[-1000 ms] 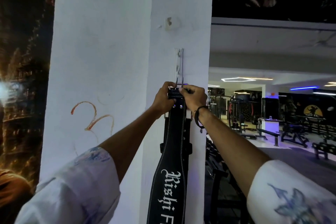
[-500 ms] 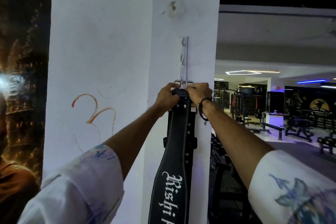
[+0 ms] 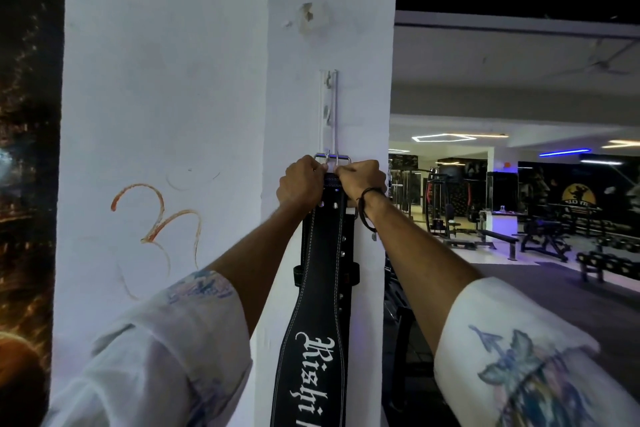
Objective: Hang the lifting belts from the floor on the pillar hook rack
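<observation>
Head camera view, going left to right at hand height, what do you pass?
Orange mark on the pillar → left hand → lifting belt → right hand → gym machines.

"Rishi" in white on black belt (image 3: 318, 305)

We reach both arms up and forward, forearms bare, white printed sleeves pushed back near the elbows. Our left hand (image 3: 302, 184) and right hand (image 3: 360, 178) sit side by side, nearly touching, each curled into a tight fist around the top end of the belt (image 3: 320, 295), just below its metal buckle (image 3: 332, 159). Knuckles face us, fingers wrapped out of sight behind the strap. Our right wrist carries a dark cord band (image 3: 365, 210) and bends slightly inward; the left wrist runs straight with its forearm.
</observation>
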